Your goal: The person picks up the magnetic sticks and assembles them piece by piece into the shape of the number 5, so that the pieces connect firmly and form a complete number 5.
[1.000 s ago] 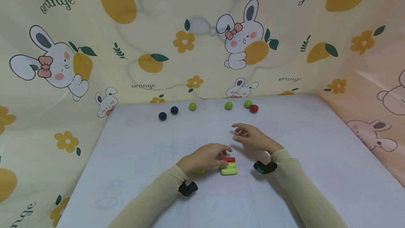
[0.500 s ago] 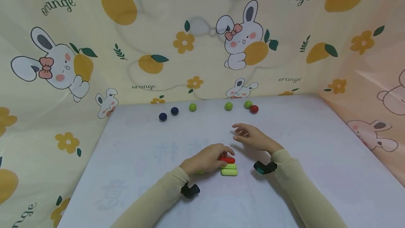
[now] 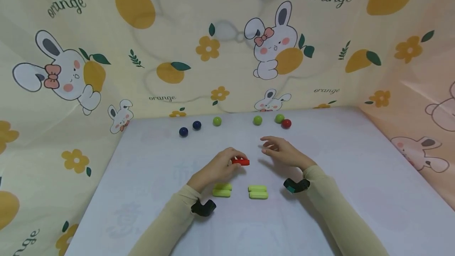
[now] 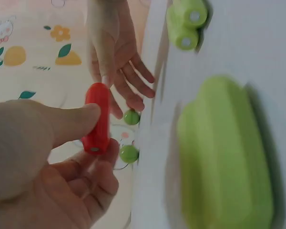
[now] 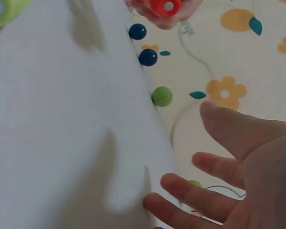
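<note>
My left hand (image 3: 213, 170) pinches a short red stick (image 3: 243, 162) between thumb and fingers, raised above the table. In the left wrist view a small silvery disc shows in the end of this red stick (image 4: 99, 121). Just below the hand lies a pair of light green sticks (image 3: 222, 193) side by side. Another pair of light green sticks (image 3: 258, 195) sits to the right of them. My right hand (image 3: 285, 153) hovers over the table to the right of the red stick, fingers loosely bent and holding nothing, as the right wrist view confirms.
Along the back of the white table (image 3: 149, 161) are two dark blue balls, one of them a blue ball (image 3: 183, 131) nearer the front. Several green balls, including a green ball (image 3: 217, 121), and one red ball (image 3: 286, 123) stand there too. A printed cloth (image 3: 227, 50) hangs behind.
The left hand has lifted the red stick from behind the right-hand green pair and carried it up and left. The left-hand green pair is now uncovered. The right hand has barely moved.
</note>
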Tool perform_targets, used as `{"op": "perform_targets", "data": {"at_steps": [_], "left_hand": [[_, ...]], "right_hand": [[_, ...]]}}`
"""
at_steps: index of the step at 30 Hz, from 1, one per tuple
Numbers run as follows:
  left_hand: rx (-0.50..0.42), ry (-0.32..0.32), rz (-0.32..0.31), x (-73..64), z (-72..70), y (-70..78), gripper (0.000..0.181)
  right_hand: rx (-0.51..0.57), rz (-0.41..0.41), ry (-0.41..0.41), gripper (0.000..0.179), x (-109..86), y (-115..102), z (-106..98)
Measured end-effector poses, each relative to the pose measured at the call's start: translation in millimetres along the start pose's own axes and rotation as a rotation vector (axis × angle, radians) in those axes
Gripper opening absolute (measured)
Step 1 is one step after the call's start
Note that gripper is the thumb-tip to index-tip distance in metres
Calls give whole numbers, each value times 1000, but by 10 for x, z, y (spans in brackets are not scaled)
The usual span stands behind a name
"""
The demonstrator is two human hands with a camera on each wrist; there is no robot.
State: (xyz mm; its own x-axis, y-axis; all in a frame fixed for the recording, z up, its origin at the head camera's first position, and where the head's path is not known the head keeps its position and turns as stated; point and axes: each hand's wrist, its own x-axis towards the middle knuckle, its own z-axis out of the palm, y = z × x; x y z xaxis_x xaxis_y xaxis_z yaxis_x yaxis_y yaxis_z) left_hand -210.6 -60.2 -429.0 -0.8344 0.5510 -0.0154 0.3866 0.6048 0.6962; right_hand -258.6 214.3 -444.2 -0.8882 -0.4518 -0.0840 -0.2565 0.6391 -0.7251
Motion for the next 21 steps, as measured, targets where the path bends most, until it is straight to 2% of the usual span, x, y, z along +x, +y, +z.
{"op": "perform_targets", "data": {"at_steps": [3, 8, 15, 21], "left_hand": [[-1, 2, -49, -4, -45, -25, 31], [-7, 6, -107, -4, -83, -77, 31], [5, 23, -72, 15, -136, -146, 32], [13, 24, -78, 18, -164, -181, 35]], "right_hand": [[24, 9, 17, 54, 102, 1, -17], [59, 46, 96, 51, 298, 65, -40], [84, 109, 168, 56, 519, 151, -59], [25, 81, 184, 62, 737, 131, -101]]}}
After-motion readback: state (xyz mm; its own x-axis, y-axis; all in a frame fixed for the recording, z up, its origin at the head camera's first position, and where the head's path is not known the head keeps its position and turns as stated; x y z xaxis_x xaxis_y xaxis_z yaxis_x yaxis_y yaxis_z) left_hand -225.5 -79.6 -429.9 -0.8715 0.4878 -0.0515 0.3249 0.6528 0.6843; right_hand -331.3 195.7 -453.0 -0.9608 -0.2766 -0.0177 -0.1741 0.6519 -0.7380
